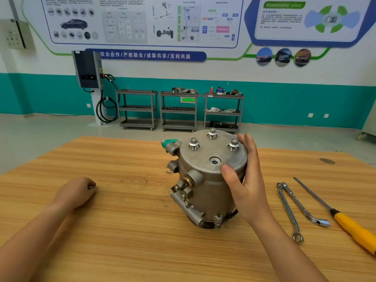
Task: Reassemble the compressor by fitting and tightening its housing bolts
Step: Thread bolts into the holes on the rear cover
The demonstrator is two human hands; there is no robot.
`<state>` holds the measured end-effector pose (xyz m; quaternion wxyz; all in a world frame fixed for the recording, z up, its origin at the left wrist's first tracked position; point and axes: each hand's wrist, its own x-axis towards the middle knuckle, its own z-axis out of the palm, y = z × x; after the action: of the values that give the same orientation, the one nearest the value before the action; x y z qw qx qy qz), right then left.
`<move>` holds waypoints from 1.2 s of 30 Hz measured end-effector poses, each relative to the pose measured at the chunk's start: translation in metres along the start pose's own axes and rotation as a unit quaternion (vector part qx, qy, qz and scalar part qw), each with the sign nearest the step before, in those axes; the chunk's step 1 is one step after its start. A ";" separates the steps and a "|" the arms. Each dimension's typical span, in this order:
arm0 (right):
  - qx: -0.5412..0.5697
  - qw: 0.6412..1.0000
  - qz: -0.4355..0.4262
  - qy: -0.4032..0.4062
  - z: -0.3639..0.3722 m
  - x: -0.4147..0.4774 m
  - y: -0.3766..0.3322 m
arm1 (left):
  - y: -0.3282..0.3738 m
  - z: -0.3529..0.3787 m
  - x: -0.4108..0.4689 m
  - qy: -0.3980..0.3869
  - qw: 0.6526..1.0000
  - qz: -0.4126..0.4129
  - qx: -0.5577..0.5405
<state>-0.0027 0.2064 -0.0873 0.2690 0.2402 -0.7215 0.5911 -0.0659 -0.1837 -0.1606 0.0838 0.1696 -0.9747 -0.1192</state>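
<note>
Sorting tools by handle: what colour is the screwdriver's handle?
Yellow, black collar; the screwdriver handle shows in the head view.

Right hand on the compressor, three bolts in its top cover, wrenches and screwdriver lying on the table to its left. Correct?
Not quite: the head view shows the ring wrench, the L-shaped socket wrench and the screwdriver on the table to the right of the compressor, not the left. The right hand does grip it, with three bolts in its top cover.
</note>
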 end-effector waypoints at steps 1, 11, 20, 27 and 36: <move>-0.002 1.000 -0.001 0.002 0.001 -0.001 0.000 | 0.003 -0.001 -0.002 0.013 1.000 0.005 -0.012; -0.015 1.000 0.009 -0.001 0.001 -0.001 -0.001 | 0.146 -0.133 -0.117 0.127 0.830 0.270 -0.472; -0.028 1.000 0.002 -0.011 -0.001 0.001 -0.003 | 0.230 -0.137 -0.158 0.099 0.851 0.470 -0.210; -0.068 0.998 0.004 -0.003 0.001 0.001 -0.004 | 0.233 -0.146 -0.153 0.096 0.852 0.507 -0.084; -0.118 0.991 0.067 0.018 0.001 -0.004 -0.008 | 0.218 -0.108 -0.142 0.103 0.841 0.515 -0.130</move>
<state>0.0054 0.2039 -0.0844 0.2684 0.1469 -0.7955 0.5231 0.0207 0.0431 -0.0178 0.2545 -0.3579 -0.8828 -0.1667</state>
